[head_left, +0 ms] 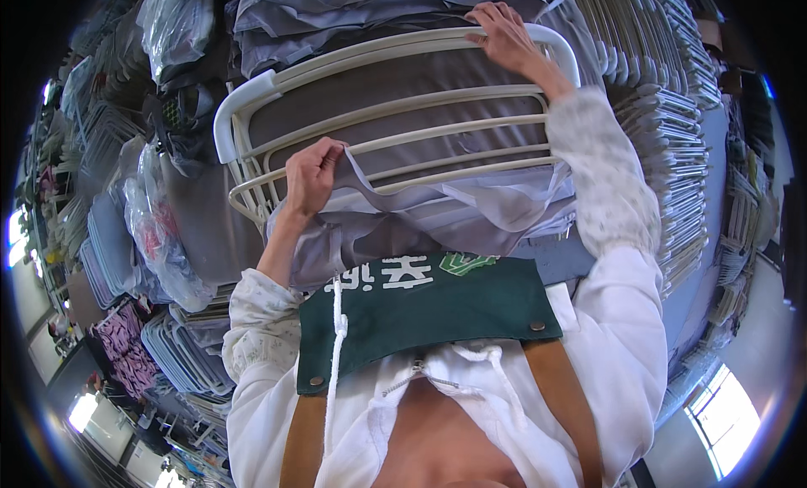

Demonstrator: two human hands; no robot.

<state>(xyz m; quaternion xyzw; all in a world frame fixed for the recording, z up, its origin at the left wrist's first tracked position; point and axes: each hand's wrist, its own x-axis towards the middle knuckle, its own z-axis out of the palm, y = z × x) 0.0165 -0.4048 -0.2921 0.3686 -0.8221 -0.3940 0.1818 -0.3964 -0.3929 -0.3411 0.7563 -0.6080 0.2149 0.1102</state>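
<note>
In front of me lies a cream tubular metal frame (403, 109) with several parallel bars and white plastic corners. My right hand (507, 41) is closed over its far rail near the right corner. Grey fabric (496, 204) hangs loosely over the near bars. My left hand (312, 174) pinches the edge of that fabric at the frame's left part. A white cord hangs down in front of my dark green apron (429, 307).
More grey fabric (311, 17) is piled beyond the frame. Stacks of pale tubular frames (664, 168) stand at the right. On the left are a clear plastic bag (164, 227), blue-grey folded frames (181, 349) and a pink patterned cloth (126, 345).
</note>
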